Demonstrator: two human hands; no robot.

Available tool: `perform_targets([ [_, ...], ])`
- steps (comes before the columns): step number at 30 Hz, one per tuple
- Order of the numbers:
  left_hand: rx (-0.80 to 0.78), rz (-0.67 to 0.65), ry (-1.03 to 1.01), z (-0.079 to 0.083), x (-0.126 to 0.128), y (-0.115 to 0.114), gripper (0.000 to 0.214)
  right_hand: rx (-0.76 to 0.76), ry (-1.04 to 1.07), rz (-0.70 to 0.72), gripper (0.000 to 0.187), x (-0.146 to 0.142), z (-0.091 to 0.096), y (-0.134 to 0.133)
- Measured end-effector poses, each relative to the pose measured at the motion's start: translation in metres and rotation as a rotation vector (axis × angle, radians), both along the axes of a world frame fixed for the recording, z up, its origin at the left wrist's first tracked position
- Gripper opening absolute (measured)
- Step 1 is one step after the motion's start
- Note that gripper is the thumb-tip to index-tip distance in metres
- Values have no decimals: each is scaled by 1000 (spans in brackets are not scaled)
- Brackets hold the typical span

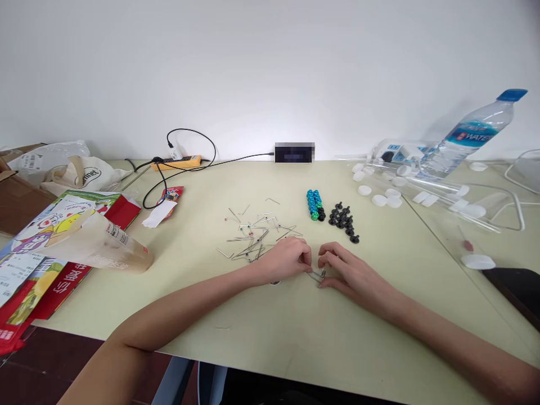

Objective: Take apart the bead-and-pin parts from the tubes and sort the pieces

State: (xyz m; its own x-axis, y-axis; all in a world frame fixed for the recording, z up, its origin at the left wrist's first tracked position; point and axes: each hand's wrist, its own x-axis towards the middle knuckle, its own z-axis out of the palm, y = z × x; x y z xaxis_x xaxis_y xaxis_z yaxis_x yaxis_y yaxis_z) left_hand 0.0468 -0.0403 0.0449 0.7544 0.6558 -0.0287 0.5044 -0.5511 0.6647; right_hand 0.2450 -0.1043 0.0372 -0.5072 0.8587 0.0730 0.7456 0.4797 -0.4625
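My left hand (291, 256) is closed, its thumb and fingers pinching a thin metal rod (311, 275) whose end points right. Facing it, my right hand (346, 273) is curled around a small shiny metal piece (323, 274) at its fingertips, where the rod meets it. The exact kind of that piece is too small to make out. Left of and beyond my left hand lies a loose scatter of thin metal rods (253, 228), several bent into an L like hex keys. A small round object (275, 282) shows partly beneath my left wrist.
Blue and green knobbly pieces (313, 202) stand in rows beside black flanged pieces (342, 219). To the right are white discs (378, 199), clear tubes and a tilted water bottle (472, 135). A plastic cup (113, 242), packaging and an orange power strip (181, 163) occupy the left.
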Motion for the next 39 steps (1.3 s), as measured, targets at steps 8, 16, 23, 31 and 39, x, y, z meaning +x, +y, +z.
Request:
perform_targets([
  [8, 14, -62, 24, -4, -4, 3, 10, 22, -4, 84, 16, 2, 0, 0],
  [16, 72, -70, -27, -4, -3, -7, 6, 8, 75, 80, 22, 1, 3, 1],
  [23, 86, -81, -46, -2, -3, -5, 9, -1, 134, 71, 22, -1, 2, 9],
  [31, 225, 252, -53, 26, -56, 44, 16, -4, 108, 91, 19, 1, 2, 21],
  [39, 591, 138, 260, 2, -77, 40, 41, 66, 5, 67, 18, -24, 22, 68],
])
